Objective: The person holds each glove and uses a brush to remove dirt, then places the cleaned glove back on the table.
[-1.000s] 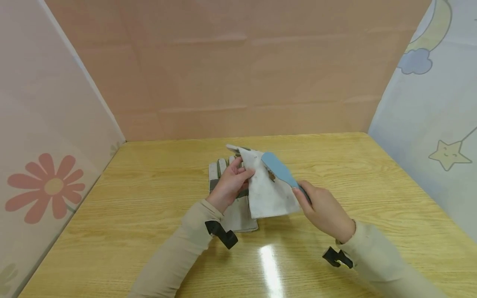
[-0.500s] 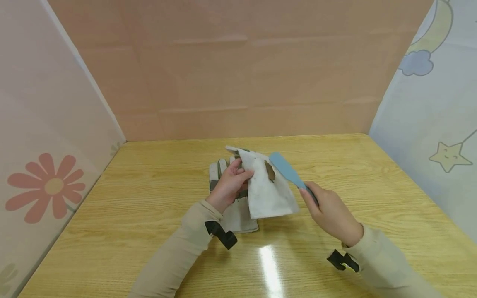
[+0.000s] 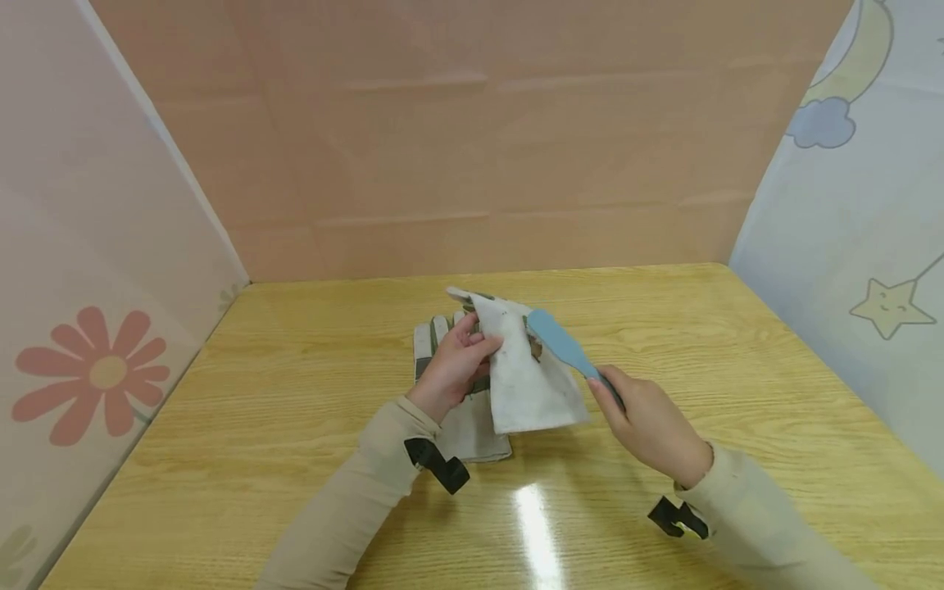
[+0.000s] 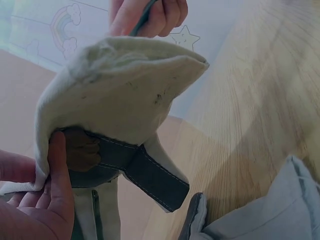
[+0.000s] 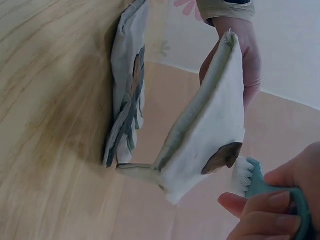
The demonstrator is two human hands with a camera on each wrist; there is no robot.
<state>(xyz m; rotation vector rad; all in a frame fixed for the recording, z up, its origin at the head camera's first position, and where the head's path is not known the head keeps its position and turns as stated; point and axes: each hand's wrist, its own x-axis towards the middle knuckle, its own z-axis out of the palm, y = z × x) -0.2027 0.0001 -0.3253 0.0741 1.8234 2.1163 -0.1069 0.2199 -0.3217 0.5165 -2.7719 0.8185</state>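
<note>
My left hand pinches a white canvas work glove between thumb and fingers, holding it raised above the table. Dark green panels show on the glove's other side in the left wrist view. A brown patch marks its white face. With my right hand I grip the handle of a blue brush. The brush's white bristles face the glove, right at the edge of the brown patch. In the head view the brush head partly covers that patch. Beneath the left hand lies a second, matching glove.
The gloves are over a wood-grain table. A plain orange-brown backdrop stands behind it, with printed panels at the sides. Black mounts are strapped at both wrists.
The brush first shifted right, off the glove, baring the brown patch. Since then it has come back left and partly covers the patch. The left hand and its glove have stayed nearly still.
</note>
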